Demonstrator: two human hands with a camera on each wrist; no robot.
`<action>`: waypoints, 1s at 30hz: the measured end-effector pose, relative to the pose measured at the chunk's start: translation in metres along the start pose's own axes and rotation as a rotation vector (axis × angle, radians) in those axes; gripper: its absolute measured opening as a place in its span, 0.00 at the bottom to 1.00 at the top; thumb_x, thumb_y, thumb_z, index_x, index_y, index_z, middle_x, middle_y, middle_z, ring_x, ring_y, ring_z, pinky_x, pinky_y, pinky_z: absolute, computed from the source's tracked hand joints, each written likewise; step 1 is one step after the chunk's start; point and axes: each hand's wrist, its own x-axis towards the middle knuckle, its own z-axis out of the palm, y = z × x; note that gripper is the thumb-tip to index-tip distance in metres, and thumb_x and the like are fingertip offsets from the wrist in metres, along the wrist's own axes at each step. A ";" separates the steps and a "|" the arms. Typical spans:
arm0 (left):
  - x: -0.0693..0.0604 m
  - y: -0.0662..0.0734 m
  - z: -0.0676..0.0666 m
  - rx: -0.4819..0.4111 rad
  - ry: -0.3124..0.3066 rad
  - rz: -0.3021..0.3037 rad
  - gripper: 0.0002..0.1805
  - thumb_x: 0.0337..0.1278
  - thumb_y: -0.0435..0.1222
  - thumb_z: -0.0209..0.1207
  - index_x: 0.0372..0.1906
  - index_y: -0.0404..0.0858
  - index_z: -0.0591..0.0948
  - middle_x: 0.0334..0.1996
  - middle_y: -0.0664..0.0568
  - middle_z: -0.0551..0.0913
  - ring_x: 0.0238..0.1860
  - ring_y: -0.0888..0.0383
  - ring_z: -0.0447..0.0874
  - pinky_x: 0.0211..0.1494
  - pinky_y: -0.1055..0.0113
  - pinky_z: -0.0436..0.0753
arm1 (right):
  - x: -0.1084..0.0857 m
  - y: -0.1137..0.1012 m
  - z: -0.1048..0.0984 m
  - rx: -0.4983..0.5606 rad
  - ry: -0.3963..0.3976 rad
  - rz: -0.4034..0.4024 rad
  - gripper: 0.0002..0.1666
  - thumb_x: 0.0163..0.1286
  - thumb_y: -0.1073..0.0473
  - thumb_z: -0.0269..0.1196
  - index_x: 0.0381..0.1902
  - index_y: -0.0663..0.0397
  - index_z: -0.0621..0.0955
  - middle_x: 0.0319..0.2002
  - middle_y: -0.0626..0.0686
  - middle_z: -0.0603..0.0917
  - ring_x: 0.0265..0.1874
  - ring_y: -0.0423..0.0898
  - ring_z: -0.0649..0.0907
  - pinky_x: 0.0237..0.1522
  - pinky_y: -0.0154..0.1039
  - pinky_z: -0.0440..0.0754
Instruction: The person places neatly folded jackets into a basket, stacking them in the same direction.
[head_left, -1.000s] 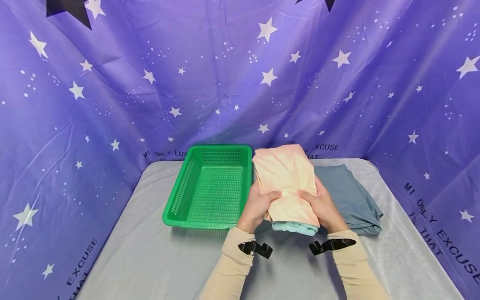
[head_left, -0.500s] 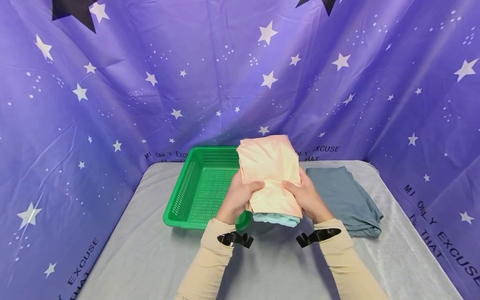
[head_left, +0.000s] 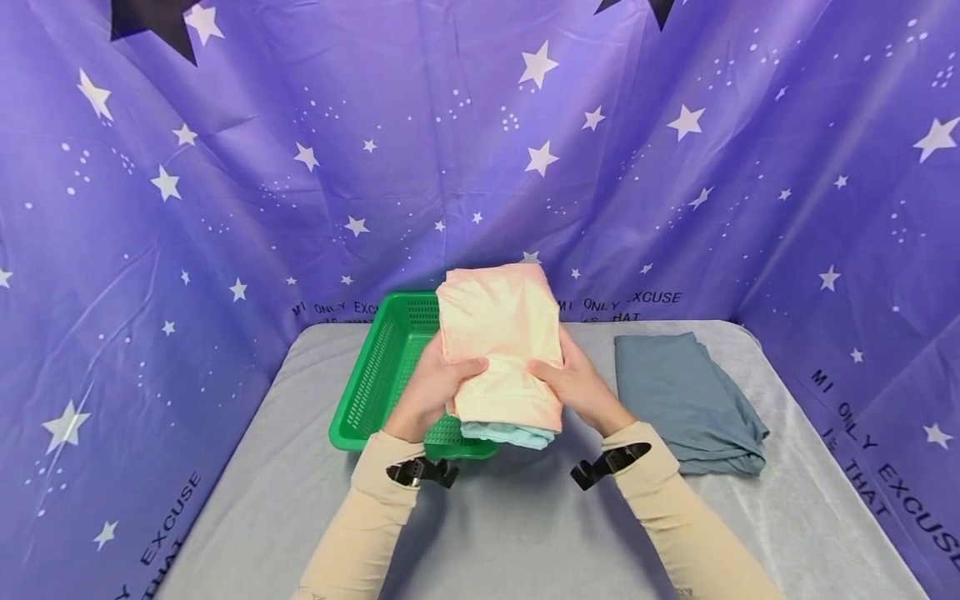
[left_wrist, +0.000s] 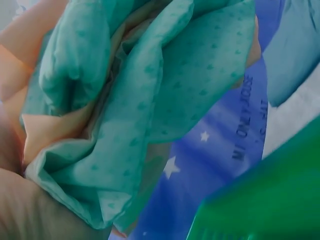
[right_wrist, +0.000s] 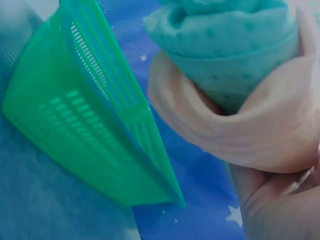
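Note:
Both hands hold a folded peach-pink cloth [head_left: 498,321] up in front of the green plastic basket [head_left: 366,375]. My left hand [head_left: 431,385] grips its left side with the thumb on top; my right hand [head_left: 585,385] does the same on the right side. A mint-green folded cloth [head_left: 510,435] shows beneath the peach one. In the left wrist view this mint cloth [left_wrist: 120,120] has a small dark pattern and bunched folds. The right wrist view shows the peach cloth [right_wrist: 220,140] curving round it. The fingers under the bundle are hidden in the head view.
A folded blue-grey cloth [head_left: 678,400] lies on the right of the grey-covered table [head_left: 495,542]. Behind and beside the table hangs a purple curtain [head_left: 480,125] with white stars. The cloth bundle hides the basket's right part.
Both hands have moved left with the peach and mint cloths, from between the basket and the blue-grey cloth to over the basket's right part. The basket and the blue-grey cloth stay put.

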 end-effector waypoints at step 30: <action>0.004 -0.006 -0.090 0.005 -0.010 -0.212 0.33 0.66 0.25 0.59 0.73 0.40 0.62 0.41 0.50 0.85 0.32 0.56 0.91 0.36 0.63 0.90 | 0.044 0.029 0.067 0.030 -0.041 0.131 0.51 0.73 0.66 0.59 0.84 0.37 0.48 0.78 0.53 0.63 0.74 0.50 0.67 0.75 0.51 0.67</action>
